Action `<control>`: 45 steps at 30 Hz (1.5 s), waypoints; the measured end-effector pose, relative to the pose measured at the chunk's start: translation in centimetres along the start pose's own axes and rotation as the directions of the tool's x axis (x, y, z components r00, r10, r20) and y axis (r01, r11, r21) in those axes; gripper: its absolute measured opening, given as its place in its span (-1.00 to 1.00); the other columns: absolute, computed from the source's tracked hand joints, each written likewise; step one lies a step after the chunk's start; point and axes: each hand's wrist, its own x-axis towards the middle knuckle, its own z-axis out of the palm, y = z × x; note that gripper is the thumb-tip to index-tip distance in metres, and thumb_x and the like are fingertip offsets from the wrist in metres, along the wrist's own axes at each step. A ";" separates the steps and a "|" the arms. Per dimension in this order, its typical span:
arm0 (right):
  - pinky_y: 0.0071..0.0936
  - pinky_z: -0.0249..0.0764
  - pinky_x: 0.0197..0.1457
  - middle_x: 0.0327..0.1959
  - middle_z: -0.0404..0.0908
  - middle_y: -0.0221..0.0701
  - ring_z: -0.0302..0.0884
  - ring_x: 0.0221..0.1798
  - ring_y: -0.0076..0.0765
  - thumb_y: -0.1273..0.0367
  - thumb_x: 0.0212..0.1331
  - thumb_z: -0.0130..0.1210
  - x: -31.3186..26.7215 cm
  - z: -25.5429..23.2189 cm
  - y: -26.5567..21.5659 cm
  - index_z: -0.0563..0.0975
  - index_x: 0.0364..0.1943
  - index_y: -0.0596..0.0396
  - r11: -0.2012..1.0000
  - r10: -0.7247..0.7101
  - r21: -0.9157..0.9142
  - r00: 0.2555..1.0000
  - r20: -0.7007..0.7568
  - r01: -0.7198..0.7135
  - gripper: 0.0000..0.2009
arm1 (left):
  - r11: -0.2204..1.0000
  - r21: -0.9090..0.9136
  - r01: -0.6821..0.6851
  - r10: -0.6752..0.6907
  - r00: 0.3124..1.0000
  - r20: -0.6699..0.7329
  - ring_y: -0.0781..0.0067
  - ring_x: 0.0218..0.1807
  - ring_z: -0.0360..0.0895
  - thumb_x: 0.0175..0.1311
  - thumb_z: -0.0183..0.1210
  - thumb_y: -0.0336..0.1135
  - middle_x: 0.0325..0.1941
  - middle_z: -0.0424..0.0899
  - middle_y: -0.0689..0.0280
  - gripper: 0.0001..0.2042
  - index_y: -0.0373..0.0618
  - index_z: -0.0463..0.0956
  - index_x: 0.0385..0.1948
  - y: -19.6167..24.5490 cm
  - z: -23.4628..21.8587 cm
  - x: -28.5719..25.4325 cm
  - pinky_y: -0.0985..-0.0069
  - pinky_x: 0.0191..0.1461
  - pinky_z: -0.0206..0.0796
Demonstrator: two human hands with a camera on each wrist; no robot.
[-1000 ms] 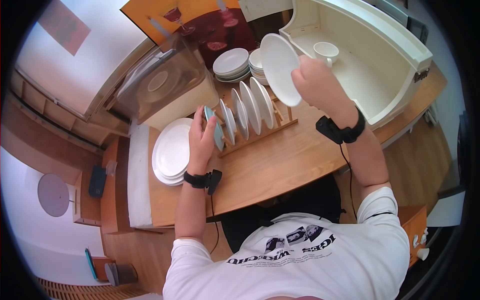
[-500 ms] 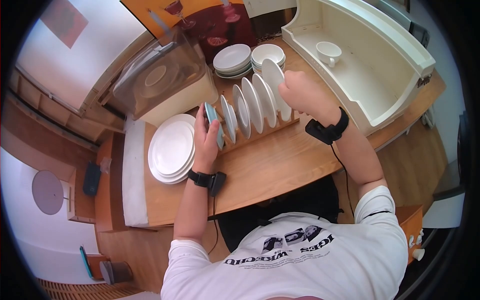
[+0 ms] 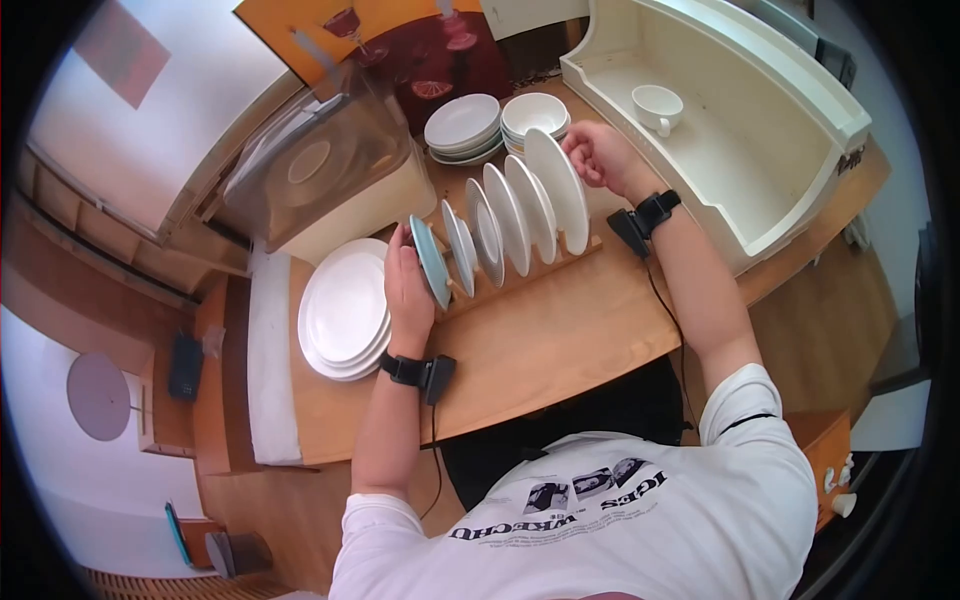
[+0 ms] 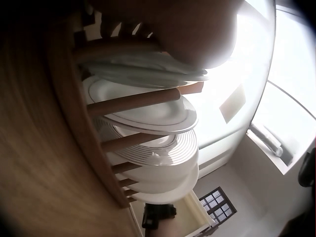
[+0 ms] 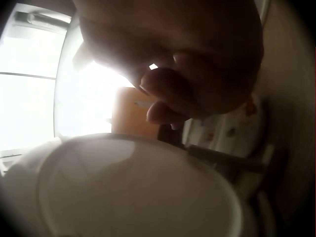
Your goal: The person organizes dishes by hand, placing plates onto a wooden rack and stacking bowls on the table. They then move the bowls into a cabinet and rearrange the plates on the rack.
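Observation:
Several plates stand on edge in a wooden rack (image 3: pixel 500 290), the rightmost a white plate (image 3: pixel 556 190). Just right of that plate is my right hand (image 3: pixel 608 160), its fingers loosely bent and holding nothing; the right wrist view shows the hand (image 5: pixel 182 64) above the white plate (image 5: pixel 138 187), with space between. At the rack's left end my left hand (image 3: pixel 408 292) rests against the light blue plate (image 3: pixel 430 262), fingers behind it. The left wrist view shows the hand (image 4: pixel 192 29) beside the rack's end, and a ridged plate (image 4: pixel 168 148) between wooden pegs (image 4: pixel 138 102).
Left of the rack lies a stack of white plates (image 3: pixel 345 310). Behind it are stacked plates (image 3: pixel 462 122), bowls (image 3: pixel 535 112) and a lidded box (image 3: pixel 300 180). On the right a large cream container (image 3: pixel 740 130) holds a white cup (image 3: pixel 657 106).
The white plate has gone down from the air into the rack's right end. My right hand has let go of it and moved slightly right. The left hand stays at the light blue plate.

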 end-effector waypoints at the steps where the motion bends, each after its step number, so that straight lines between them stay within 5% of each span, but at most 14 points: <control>1: -0.59 0.10 -0.75 -0.71 0.55 -0.43 0.33 -0.81 -0.60 0.10 0.52 -0.03 0.1 -0.2 0.5 0.64 -0.34 0.25 0.998 -0.024 -0.059 0.999 0.026 0.025 -0.53 | 1.000 0.007 0.013 -0.013 1.000 -0.028 0.22 0.47 0.41 0.76 -0.27 -0.01 0.47 0.47 0.03 -0.41 -0.38 0.25 0.51 -0.1 -0.1 0.0 0.32 0.56 0.19; 4: -0.58 0.12 -0.76 -0.69 0.57 -0.36 0.35 -0.81 -0.57 0.22 0.48 0.05 -0.3 -0.1 1.9 0.65 -0.38 0.22 0.993 -0.024 -0.114 0.997 0.079 0.033 -0.64 | 0.997 0.017 0.073 -0.071 0.995 -0.076 0.20 0.46 0.43 0.76 -0.20 -0.08 0.46 0.48 0.00 -0.45 -0.39 0.26 0.49 -0.6 0.1 -0.3 0.33 0.55 0.21; 12: -0.64 0.25 -0.70 -0.59 0.59 -0.47 0.42 -0.73 -0.63 0.14 0.50 0.09 -0.6 0.9 3.1 0.60 -0.24 0.10 0.984 0.021 -0.181 0.996 0.083 -0.005 -0.69 | 0.924 -0.339 0.179 -0.216 0.974 -0.072 0.33 0.43 0.44 0.72 -0.12 -0.17 0.48 0.45 0.14 -0.45 -0.33 0.16 0.56 -0.1 1.0 -0.7 0.39 0.50 0.30; 15: -0.64 0.28 -0.68 -0.57 0.58 -0.51 0.39 -0.72 -0.63 0.13 0.53 0.05 -0.5 0.9 3.6 0.58 -0.21 0.07 0.980 0.032 -0.199 0.995 0.096 -0.012 -0.70 | 0.983 -0.166 0.083 -0.083 0.997 0.011 0.33 0.44 0.43 0.71 -0.11 -0.18 0.48 0.45 0.14 -0.45 -0.34 0.16 0.56 -1.0 0.4 -1.0 0.39 0.50 0.30; 22: -0.65 0.33 -0.68 -0.61 0.67 -0.38 0.49 -0.71 -0.61 0.04 0.47 0.16 -0.1 0.4 4.1 0.62 -0.22 0.07 0.992 0.037 -0.122 0.991 0.126 -0.022 -0.64 | 0.975 -0.145 0.169 -0.175 0.984 -0.034 0.33 0.41 0.46 0.69 -0.09 -0.20 0.47 0.46 0.14 -0.45 -0.34 0.18 0.55 -0.8 0.4 -1.2 0.39 0.47 0.33; 26: -0.65 0.31 -0.69 -0.64 0.65 -0.40 0.47 -0.73 -0.60 0.04 0.47 0.16 0.3 0.2 4.3 0.64 -0.22 0.07 0.993 0.051 -0.115 0.990 0.129 -0.036 -0.64 | 0.970 -0.173 0.174 -0.182 0.983 -0.035 0.32 0.40 0.48 0.65 -0.08 -0.25 0.47 0.47 0.14 -0.46 -0.33 0.18 0.55 -1.2 0.2 -1.3 0.38 0.46 0.34; 30: -0.63 0.29 -0.71 -0.66 0.63 -0.39 0.43 -0.76 -0.59 0.04 0.48 0.15 -0.2 0.4 4.1 0.65 -0.27 0.07 0.989 0.036 -0.146 0.992 0.119 -0.018 -0.62 | 0.930 -0.321 0.177 -0.211 0.975 -0.074 0.14 0.42 0.48 0.61 -0.10 -0.46 0.51 0.43 0.02 -0.60 -0.45 0.43 0.36 -0.1 1.0 -1.2 0.31 0.48 0.34; 35: -0.60 0.26 -0.73 -0.70 0.59 -0.41 0.41 -0.78 -0.57 0.04 0.51 0.11 0.2 0.4 4.4 0.64 -0.36 0.09 0.990 0.018 -0.140 0.992 0.126 -0.001 -0.58 | 0.968 -0.203 0.146 -0.149 0.989 0.001 0.29 0.43 0.45 0.57 -0.10 -0.28 0.47 0.46 0.12 -0.42 -0.33 0.17 0.56 -1.1 0.4 -1.2 0.36 0.50 0.29; 39: -0.60 0.25 -0.74 -0.70 0.55 -0.47 0.41 -0.78 -0.58 0.04 0.54 0.05 0.3 0.5 5.1 0.62 -0.41 0.09 0.987 -0.006 -0.158 0.996 0.086 0.020 -0.55 | 0.911 -0.377 0.165 -0.178 0.984 0.000 0.21 0.59 0.28 0.66 -0.11 -0.17 0.62 0.28 0.03 -0.38 -0.39 0.06 0.59 -1.1 0.3 -1.4 0.32 0.64 0.10; 40: -0.61 0.24 -0.74 -0.68 0.54 -0.50 0.40 -0.78 -0.61 0.03 0.54 0.05 0.2 0.6 5.0 0.62 -0.41 0.07 0.984 -0.017 -0.176 0.997 0.075 0.030 -0.55 | 0.923 -0.367 0.112 -0.122 0.992 -0.005 0.20 0.58 0.31 0.76 -0.27 -0.06 0.59 0.35 0.08 -0.42 -0.31 0.14 0.58 -1.1 0.4 -1.3 0.28 0.63 0.14; 43: -0.62 0.25 -0.73 -0.67 0.55 -0.51 0.38 -0.78 -0.63 0.01 0.54 0.05 1.4 -0.2 6.2 0.61 -0.39 0.06 0.982 -0.046 -0.181 0.998 0.038 0.053 -0.55 | 0.919 -0.383 0.095 -0.092 0.995 0.025 0.15 0.64 0.21 0.64 -0.16 0.25 0.65 0.22 0.06 -0.18 -0.28 -0.02 0.64 -0.9 0.4 -1.8 0.23 0.69 0.01; 45: -0.62 0.26 -0.72 -0.65 0.55 -0.52 0.37 -0.77 -0.63 0.01 0.54 0.03 2.0 -0.5 6.9 0.61 -0.35 0.05 0.986 -0.060 -0.153 0.997 0.046 0.067 -0.57 | 0.929 -0.360 0.092 -0.088 0.996 0.029 0.11 0.66 0.16 0.55 0.08 0.08 0.67 0.16 0.01 -0.14 -0.29 -0.09 0.65 -0.9 0.3 -1.8 0.22 0.71 -0.05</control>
